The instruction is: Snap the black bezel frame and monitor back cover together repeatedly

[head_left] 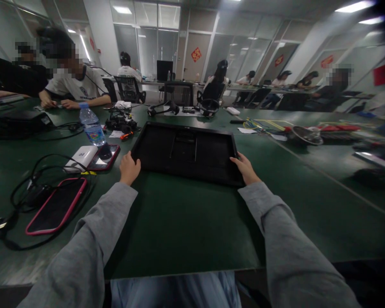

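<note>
In the head view, a wide black rectangular panel [208, 160], shaped like a shallow tray with a raised rim and a recessed middle section, is in front of me over the green table. Its exact kind is unclear. My left hand [129, 168] grips its left edge with the fingers closed around the rim. At the right edge my right hand [246, 168] holds it too, thumb lying over the rim. The panel's underside is hidden, so I cannot tell whether it rests on the table.
Left on the green table [186, 231] are a water bottle [92, 125], a white power bank [81, 158], phones, including a red-edged phone [57, 207], and looped black cables [14, 201]. Headgear [163, 108] lies behind the panel. A person [73, 77] sits across at the left.
</note>
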The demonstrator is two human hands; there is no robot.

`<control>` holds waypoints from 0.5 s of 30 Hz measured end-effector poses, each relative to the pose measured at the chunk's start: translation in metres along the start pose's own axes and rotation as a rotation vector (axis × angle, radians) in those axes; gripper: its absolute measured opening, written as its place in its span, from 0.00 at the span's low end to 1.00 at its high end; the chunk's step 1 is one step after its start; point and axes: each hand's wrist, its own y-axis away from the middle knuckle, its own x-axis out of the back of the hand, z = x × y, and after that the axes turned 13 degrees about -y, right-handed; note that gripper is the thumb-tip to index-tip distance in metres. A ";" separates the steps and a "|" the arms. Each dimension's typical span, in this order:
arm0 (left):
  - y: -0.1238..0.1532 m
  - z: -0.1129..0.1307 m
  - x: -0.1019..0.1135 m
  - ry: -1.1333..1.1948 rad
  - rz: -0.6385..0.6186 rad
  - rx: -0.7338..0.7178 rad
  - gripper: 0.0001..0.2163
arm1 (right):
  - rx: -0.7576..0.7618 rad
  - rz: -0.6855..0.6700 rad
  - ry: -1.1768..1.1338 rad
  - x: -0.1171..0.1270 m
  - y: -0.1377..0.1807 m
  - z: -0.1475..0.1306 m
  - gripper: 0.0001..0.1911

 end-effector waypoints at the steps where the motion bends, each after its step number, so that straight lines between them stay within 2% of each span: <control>1: 0.000 0.000 0.000 -0.009 0.000 0.002 0.30 | 0.001 0.002 -0.005 -0.001 -0.001 0.000 0.30; 10: 0.001 0.002 -0.004 -0.047 0.034 -0.011 0.31 | 0.078 0.043 0.057 -0.001 0.009 -0.002 0.36; 15: 0.001 0.001 -0.004 -0.053 0.029 -0.021 0.30 | 0.159 0.067 0.070 0.011 0.006 -0.004 0.33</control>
